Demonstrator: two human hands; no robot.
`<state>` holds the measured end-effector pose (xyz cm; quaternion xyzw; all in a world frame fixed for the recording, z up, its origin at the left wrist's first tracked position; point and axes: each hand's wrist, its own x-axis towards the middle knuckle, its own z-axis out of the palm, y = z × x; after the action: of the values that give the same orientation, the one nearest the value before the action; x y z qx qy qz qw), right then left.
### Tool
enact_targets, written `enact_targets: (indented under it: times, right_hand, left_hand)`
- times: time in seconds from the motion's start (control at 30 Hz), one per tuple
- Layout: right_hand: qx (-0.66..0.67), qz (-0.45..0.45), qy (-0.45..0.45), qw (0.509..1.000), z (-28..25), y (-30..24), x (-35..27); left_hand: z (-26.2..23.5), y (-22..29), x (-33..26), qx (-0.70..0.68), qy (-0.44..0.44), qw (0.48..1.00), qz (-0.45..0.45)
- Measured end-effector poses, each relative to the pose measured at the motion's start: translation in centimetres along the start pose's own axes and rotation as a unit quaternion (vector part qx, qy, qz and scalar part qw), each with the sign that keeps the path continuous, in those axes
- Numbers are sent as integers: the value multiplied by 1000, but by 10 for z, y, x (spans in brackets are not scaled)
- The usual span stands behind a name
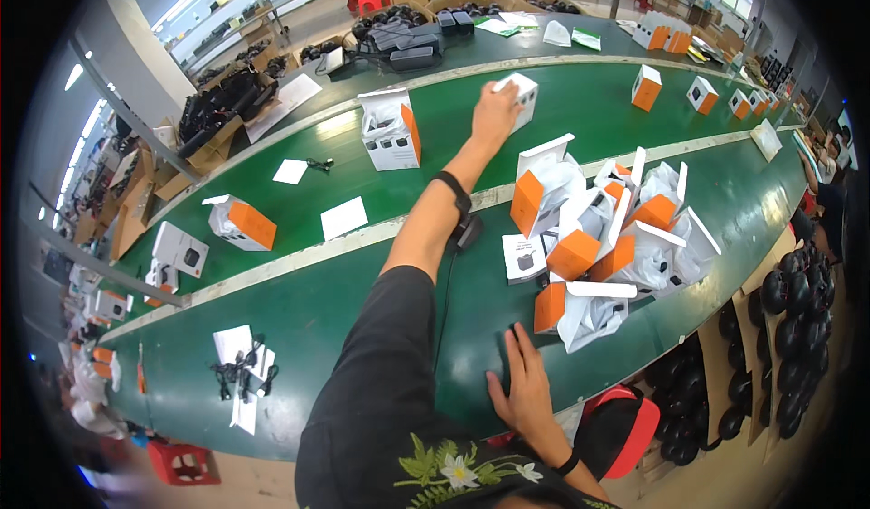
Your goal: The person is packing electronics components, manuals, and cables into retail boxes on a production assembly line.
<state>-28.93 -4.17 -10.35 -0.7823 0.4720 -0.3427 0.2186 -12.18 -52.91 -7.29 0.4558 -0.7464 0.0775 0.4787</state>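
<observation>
My left hand [495,114] reaches far across the green conveyor belt [580,87], its fingers closed on the top of a white box [525,99]. My right hand [526,391] lies palm down on the near green table [362,346], fingers stretched out, holding nothing. Just beyond it is a cluster of open white-and-orange boxes [573,253] with white plastic bags sticking out. A flat white booklet or small box [524,258] with a printed picture lies beside the cluster. To the left of the held box, an open white-and-orange box [391,137] stands on the belt.
Black cables on white papers [243,375] lie at the table's left. More boxes [241,223] stand along the belt, both ways. A small black device [468,232] sits under my left forearm. Dark round items [797,328] are stacked at the right; a red-and-black cap-like thing [625,432] is nearby.
</observation>
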Motion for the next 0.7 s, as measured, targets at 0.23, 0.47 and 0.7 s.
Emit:
enact_targets:
  times: [0.23, 0.47, 0.7]
  right_hand:
    - [-16, 30, 9, 999, -12, 16, 2]
    - [107, 17, 41, 993, 3, 5, 20]
    - [190, 35, 193, 962, 22, -24, 95]
  left_hand:
    - [-73, 14, -15, 56, 86, 984, 145]
    - [-210, -137, -72, -264, -146, 922, -244]
    - [-246, 23, -153, -333, -162, 895, -250]
